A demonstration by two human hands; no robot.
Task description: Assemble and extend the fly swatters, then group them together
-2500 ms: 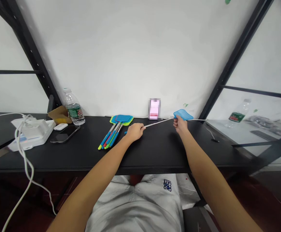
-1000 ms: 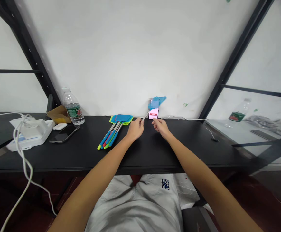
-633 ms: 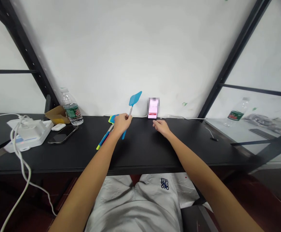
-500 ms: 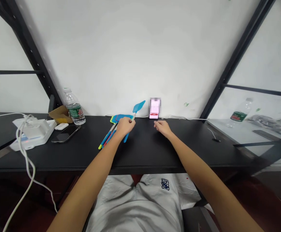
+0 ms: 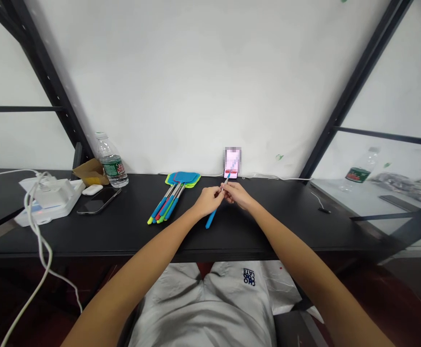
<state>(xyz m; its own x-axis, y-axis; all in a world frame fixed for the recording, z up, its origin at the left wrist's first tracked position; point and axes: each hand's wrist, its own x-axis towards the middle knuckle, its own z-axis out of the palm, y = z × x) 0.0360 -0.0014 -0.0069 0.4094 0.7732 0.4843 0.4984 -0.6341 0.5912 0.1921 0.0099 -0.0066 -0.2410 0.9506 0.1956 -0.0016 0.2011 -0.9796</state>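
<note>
My left hand (image 5: 208,200) is closed round a fly swatter (image 5: 210,219) with a blue grip and a thin metal shaft. The grip points down toward me over the black table (image 5: 130,236). My right hand (image 5: 239,195) meets the left one and pinches the shaft just above it. The shaft rises toward a small lit phone (image 5: 232,163) standing against the wall, and the swatter's head is hard to make out there. A pile of several fly swatters (image 5: 172,195) with blue, green and red grips lies to the left of my hands.
At the table's left are a water bottle (image 5: 111,163), a torn cardboard piece (image 5: 89,171), a white earbud case (image 5: 92,189), a dark phone (image 5: 96,202) and a white box (image 5: 47,200) with cables hanging off. Black frame bars slant on both sides. Another bottle (image 5: 357,173) lies at right.
The left hand swung the swatter over toward the pile, then brought it back to the middle. The right hand, which had let go, now pinches the shaft again.
</note>
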